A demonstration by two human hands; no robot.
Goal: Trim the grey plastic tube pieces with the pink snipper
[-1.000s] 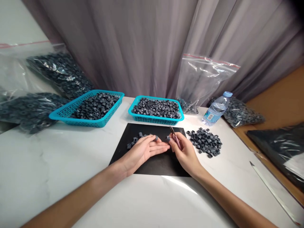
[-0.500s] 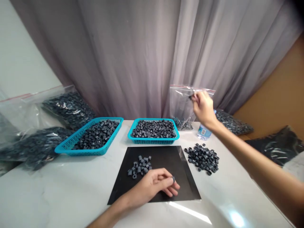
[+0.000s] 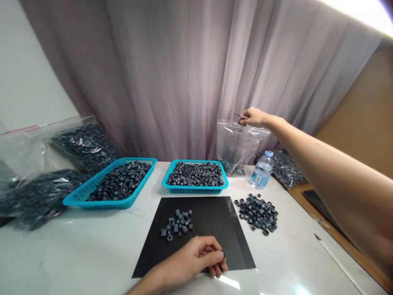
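Note:
My left hand (image 3: 202,259) rests over the front of the black mat (image 3: 211,221), a dark grey ring-like piece (image 3: 223,255) pinched between thumb and forefinger. Behind it on the mat is a small pile of hollow grey plastic sleeves (image 3: 176,224). My right hand (image 3: 254,117) is closed at the mouth of a clear zip bag (image 3: 235,141) that has dark pieces at its bottom. From its fingers a thin pointed tool (image 3: 239,116) sticks out to the left; its exact kind is unclear. Something small and dark shows under those fingertips, partly hidden.
Two turquoise baskets (image 3: 195,190) (image 3: 101,203) hold many dark sleeves. A loose pile (image 3: 259,214) lies right of the mat, with a water bottle (image 3: 262,170) behind it. Filled bags (image 3: 46,188) (image 3: 287,168) stand at both sides. A grey curtain (image 3: 172,82) hangs behind.
My right hand has moved left and slightly up in the view, over the bag's opening. The bottle shows fully now. My left hand keeps its piece, its fingers curled more. The camera view has shifted slightly.

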